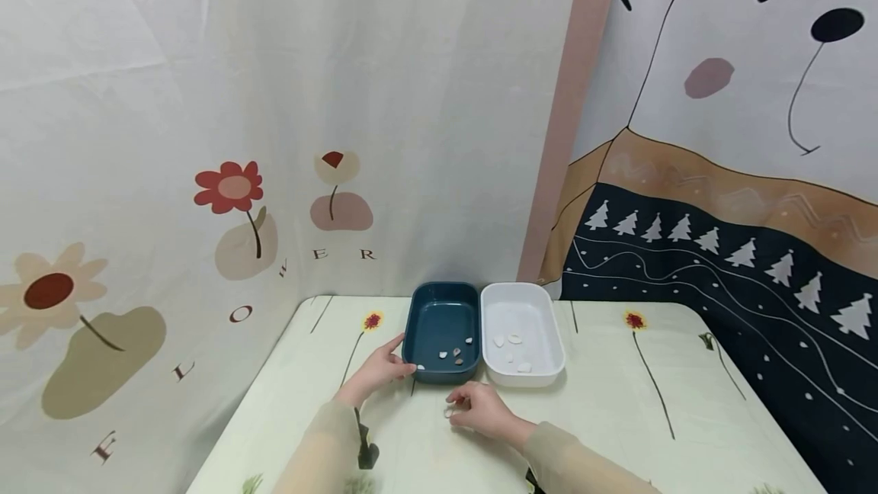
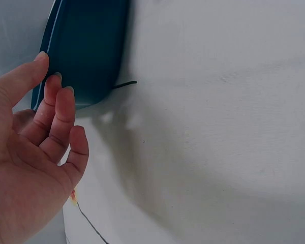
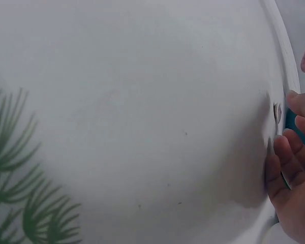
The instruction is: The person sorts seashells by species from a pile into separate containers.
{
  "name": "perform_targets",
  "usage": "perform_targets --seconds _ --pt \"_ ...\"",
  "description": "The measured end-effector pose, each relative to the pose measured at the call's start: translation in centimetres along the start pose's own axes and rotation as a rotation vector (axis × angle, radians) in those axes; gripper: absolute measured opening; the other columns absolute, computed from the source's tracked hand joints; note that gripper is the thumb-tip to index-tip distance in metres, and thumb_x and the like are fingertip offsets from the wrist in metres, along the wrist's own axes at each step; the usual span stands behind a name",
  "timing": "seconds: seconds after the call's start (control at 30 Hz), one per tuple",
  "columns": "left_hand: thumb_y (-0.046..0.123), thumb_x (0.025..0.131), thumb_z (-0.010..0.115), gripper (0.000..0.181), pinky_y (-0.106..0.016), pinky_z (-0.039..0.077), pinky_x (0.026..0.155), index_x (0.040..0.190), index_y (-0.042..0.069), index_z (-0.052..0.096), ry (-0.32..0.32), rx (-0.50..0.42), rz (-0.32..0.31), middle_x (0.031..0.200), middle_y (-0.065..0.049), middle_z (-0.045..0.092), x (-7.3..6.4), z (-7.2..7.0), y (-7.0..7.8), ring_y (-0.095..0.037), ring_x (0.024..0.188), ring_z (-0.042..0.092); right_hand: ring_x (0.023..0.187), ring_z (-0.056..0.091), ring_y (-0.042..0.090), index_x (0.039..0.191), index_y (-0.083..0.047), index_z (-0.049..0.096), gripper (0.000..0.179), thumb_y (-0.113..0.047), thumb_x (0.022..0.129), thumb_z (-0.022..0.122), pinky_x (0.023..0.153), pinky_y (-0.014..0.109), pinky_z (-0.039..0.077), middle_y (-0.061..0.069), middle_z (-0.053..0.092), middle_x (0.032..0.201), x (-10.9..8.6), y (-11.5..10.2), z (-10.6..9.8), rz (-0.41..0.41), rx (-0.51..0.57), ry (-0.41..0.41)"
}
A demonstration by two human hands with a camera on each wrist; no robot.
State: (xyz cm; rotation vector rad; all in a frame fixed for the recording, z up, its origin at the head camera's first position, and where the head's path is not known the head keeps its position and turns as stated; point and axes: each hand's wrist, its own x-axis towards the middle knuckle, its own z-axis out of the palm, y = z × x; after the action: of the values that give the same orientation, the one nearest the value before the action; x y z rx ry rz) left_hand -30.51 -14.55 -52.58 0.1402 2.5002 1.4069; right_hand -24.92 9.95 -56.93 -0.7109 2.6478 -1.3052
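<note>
A dark blue tray stands at the back of the table with several small shells or stones in it, among them a brownish piece. My left hand holds the front left corner of this tray, thumb at the rim and fingers against the outer wall; the left wrist view shows the same grip on the wall. In front of the trays a small pale shell-like piece is on the cloth. Around it my right hand has thumb and fingers spread, apparently without pinching it; in the right wrist view the piece appears beside the thumb.
A white tray stands right beside the dark blue one and holds several white shell-like pieces, one of them near its front. Flower-printed cloth covers the table. Printed curtains hang behind it.
</note>
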Motion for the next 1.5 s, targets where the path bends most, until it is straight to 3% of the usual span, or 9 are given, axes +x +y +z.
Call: perform_targets --seconds 0.6,1.07,1.5 --pt "0.018 0.087 0.073 0.080 -0.033 0.044 0.070 0.152 0.004 0.027 -0.013 -0.003 -0.005 0.075 -0.004 0.062 0.1 0.1 -0.3 -0.018 0.070 0.058 0.074 0.051 0.003 0.093 -0.011 0.075 0.025 -0.014 0.070 0.081 0.070 0.025 0.045 -0.012 0.058 0.080 0.6 -0.1 0.7 0.024 -0.123 -0.015" --pt "0.016 0.088 0.072 0.079 -0.031 0.044 0.069 0.152 0.004 0.027 -0.017 -0.021 -0.009 0.074 -0.005 0.062 0.1 0.2 -0.2 -0.019 0.070 0.057 0.071 0.049 0.000 0.088 -0.013 0.075 0.021 -0.015 0.069 0.081 0.067 0.023 0.045 -0.015 0.055 0.077 0.9 0.3 1.0 -0.014 -0.191 0.002" --pt "0.018 0.088 0.072 0.080 -0.033 0.045 0.073 0.152 0.004 0.026 -0.014 -0.012 -0.013 0.077 -0.007 0.064 0.2 0.0 -0.1 -0.019 0.072 0.058 0.069 0.048 0.000 0.085 -0.015 0.075 0.016 -0.015 0.070 0.081 0.066 0.022 0.043 -0.015 0.052 0.076 1.1 0.3 1.0 -0.011 -0.208 -0.005"
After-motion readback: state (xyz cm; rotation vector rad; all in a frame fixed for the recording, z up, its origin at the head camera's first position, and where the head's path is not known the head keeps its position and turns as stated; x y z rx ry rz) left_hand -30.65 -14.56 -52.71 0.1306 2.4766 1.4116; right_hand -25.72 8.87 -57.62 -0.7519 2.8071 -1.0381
